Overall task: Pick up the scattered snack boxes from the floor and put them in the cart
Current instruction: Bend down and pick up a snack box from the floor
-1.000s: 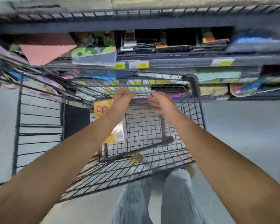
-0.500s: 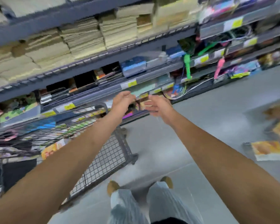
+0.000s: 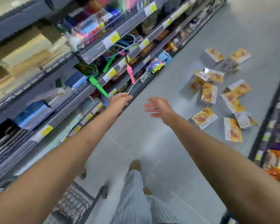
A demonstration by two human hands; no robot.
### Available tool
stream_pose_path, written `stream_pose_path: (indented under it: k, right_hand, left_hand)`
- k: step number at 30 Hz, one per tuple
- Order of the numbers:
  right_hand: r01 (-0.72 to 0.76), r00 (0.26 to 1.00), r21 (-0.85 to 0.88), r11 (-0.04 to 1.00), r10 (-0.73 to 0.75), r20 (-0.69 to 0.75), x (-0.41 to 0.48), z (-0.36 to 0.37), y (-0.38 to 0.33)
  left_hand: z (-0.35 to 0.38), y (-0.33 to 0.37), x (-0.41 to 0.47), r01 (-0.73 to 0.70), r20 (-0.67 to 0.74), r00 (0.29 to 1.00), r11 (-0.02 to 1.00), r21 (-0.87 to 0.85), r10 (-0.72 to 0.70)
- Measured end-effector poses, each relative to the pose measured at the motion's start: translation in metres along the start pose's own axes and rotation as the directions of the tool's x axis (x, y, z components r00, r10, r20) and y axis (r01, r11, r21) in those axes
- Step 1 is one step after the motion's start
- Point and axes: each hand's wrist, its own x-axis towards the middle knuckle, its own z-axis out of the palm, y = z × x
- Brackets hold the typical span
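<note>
— Right, what's nearest?
— Grey trouser legs, and a corner of the wire cart at the lower left, beside the shelving.
— And the hands?
— Both reach forward over the floor. Left hand: its grip is blurred, so I cannot tell. Right hand: fingers spread apart, holding nothing.
— The snack boxes?
— Scattered on the floor further off to the right, well apart from both hands and the cart.
</note>
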Motion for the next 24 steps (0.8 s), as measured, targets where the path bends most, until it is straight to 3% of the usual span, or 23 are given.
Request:
stream_pose_path:
  k: [6, 15, 19, 24]
  right_hand:
    - [-0.032, 0.985, 0.103, 0.994, 0.049, -0.167, 0.027, -0.087, -0.010]
    - [-0.020, 0.898, 0.262, 0.965, 0.133, -0.419, 0.051, -0.217, -0.004]
    - [-0.040, 0.841, 0.345, 0.938, 0.217, -0.495, 0.055, -0.275, 0.009]
    - [-0.057, 0.787, 0.439, 0.897, 0.311, -0.533, 0.070, -0.349, 0.026]
  left_hand:
    - [0.080, 0.041, 0.063, -0.031, 0.204, 0.979, 0.991, 0.133, 0.004]
    - [0.244, 0.104, 0.117, -0.133, 0.503, 0.863, 0.938, 0.319, -0.049]
    - [0.319, 0.115, 0.124, -0.161, 0.566, 0.819, 0.908, 0.387, -0.096]
    - [0.407, 0.122, 0.138, -0.232, 0.604, 0.795, 0.892, 0.387, -0.056]
